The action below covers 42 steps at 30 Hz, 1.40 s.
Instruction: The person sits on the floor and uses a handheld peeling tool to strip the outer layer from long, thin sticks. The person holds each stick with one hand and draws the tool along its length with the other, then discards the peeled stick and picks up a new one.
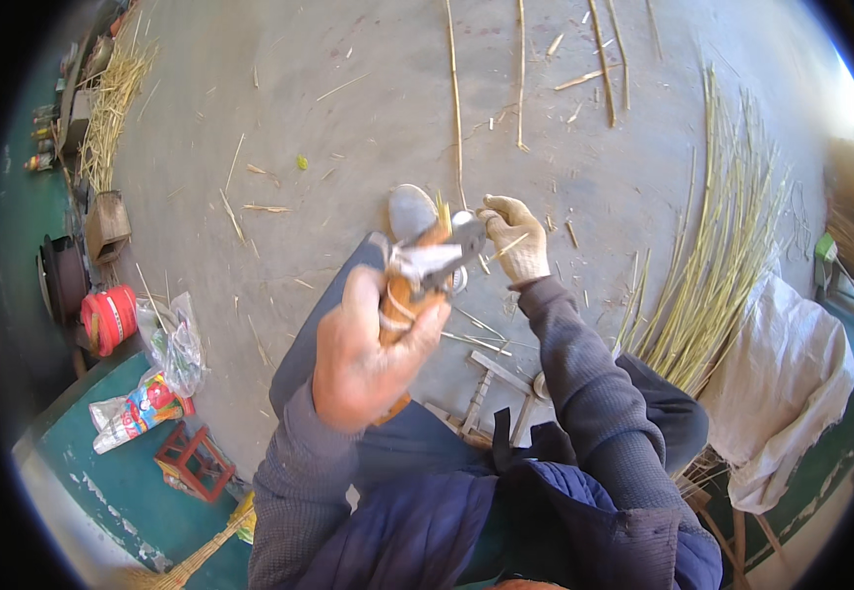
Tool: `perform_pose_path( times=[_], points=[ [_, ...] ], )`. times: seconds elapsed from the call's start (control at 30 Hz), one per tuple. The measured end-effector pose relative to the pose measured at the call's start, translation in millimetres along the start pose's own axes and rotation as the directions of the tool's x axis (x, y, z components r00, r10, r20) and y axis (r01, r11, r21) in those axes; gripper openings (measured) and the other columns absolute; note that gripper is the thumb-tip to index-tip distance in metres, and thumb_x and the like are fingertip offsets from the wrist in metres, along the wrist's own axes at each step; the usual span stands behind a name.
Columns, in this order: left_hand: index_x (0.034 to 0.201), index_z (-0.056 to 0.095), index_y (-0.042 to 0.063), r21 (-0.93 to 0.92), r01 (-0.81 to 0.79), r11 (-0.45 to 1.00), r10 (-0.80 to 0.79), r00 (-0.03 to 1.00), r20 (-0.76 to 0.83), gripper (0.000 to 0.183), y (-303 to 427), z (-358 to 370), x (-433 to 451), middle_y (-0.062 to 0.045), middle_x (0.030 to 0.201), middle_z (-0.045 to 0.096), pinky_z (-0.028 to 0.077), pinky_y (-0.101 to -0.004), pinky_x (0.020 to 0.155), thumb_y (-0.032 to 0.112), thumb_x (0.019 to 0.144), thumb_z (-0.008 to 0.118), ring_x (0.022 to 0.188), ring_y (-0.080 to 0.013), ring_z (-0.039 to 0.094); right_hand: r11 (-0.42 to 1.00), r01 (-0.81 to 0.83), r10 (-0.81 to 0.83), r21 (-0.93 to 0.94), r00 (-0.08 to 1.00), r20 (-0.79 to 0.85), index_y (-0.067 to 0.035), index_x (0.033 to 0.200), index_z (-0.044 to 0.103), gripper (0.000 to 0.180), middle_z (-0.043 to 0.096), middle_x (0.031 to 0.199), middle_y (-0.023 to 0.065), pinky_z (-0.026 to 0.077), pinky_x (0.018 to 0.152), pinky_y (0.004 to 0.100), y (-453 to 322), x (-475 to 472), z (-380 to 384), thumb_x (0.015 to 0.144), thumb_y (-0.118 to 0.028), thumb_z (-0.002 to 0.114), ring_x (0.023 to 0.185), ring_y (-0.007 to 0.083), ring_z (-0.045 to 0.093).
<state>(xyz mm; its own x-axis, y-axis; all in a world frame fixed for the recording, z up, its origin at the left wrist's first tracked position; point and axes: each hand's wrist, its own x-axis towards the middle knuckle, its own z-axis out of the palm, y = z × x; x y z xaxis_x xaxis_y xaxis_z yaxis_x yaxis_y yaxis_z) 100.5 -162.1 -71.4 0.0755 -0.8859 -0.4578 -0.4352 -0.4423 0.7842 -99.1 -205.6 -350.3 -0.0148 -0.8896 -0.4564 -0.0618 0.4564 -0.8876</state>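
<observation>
My bare left hand [368, 354] grips a blurred wooden tool [397, 299], held above my left leg. A dark metal piece [456, 258] and pale wrapping sit at its upper end, where yellowish stalk ends [443, 210] also show. Its exact kind is unclear. Close by on the right, my right hand [519, 240] wears a cream knitted glove, with the fingers bent. A long dry stalk [455, 110] runs down the floor to a point near those fingertips; whether they hold it is unclear. A short stalk piece [509, 247] crosses in front of the glove.
More stalks [521, 74] lie ahead on the concrete floor [309, 236]. A bundle of greenish stalks [714, 251] and a white woven sack [781, 376] are at right. A wooden frame [489, 387] lies between my legs. Leftward are a red container [108, 318], small red stool [194, 461] and straw [113, 110].
</observation>
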Motion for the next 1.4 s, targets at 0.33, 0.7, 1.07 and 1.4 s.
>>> perform_pose_path(
  times=[0.33, 0.7, 1.07, 1.4],
  points=[
    [0.115, 0.048, -0.006, -0.201, 0.107, 0.974, -0.082, 0.988, 0.129, 0.045, -6, -14, -3, -0.011, 0.094, 0.072, 0.056, -0.0277, 0.062, 0.011, 0.093, 0.083, 0.072, -0.0098, 0.067, 0.41, -0.009, 0.072, -0.912, 0.997, 0.022, -0.007, 0.099, 0.074, 0.028, 0.078, 0.101, 0.0194, 0.06, 0.085, 0.0483, 69, 109, 53, 0.089, -0.033, 0.073, 0.097, 0.0387, 0.076],
    [0.111, 0.054, -0.002, -0.011, -0.179, 0.984, 0.179, 0.984, -0.013, 0.041, -4, 7, 0, -0.011, 0.088, 0.074, 0.056, -0.0282, 0.061, 0.022, 0.094, 0.083, 0.072, -0.0094, 0.07, 0.836, -0.173, 0.346, -0.521, 0.903, 0.256, -0.007, 0.115, 0.073, 0.025, 0.077, 0.099, 0.0157, 0.059, 0.074, 0.0392, 56, 39, -27, 0.098, -0.023, 0.063, 0.081, 0.0254, 0.074],
    [0.108, 0.055, 0.002, -0.548, -0.111, 0.829, 0.26, 0.944, 0.202, 0.034, 21, 49, 7, -0.003, 0.073, 0.06, 0.049, -0.0246, 0.046, 0.03, 0.104, 0.072, 0.05, -0.0076, 0.055, 0.994, -0.104, 0.094, 0.023, 0.959, 0.269, 0.003, 0.107, 0.07, 0.031, 0.077, 0.094, 0.0131, 0.055, 0.063, 0.0272, -195, -186, -123, 0.108, -0.027, 0.059, 0.068, 0.0134, 0.068],
    [0.125, 0.055, -0.002, -0.552, 0.047, 0.833, 0.368, 0.696, 0.616, 0.033, 21, 77, -131, -0.003, 0.071, 0.059, 0.049, -0.0244, 0.044, 0.025, 0.108, 0.066, 0.048, -0.0105, 0.056, 0.99, 0.138, -0.141, 0.038, 0.987, 0.077, 0.002, 0.119, 0.072, 0.032, 0.076, 0.092, 0.0103, 0.056, 0.067, 0.0269, -238, -329, -178, 0.105, -0.026, 0.064, 0.073, 0.0116, 0.069]
  ],
)
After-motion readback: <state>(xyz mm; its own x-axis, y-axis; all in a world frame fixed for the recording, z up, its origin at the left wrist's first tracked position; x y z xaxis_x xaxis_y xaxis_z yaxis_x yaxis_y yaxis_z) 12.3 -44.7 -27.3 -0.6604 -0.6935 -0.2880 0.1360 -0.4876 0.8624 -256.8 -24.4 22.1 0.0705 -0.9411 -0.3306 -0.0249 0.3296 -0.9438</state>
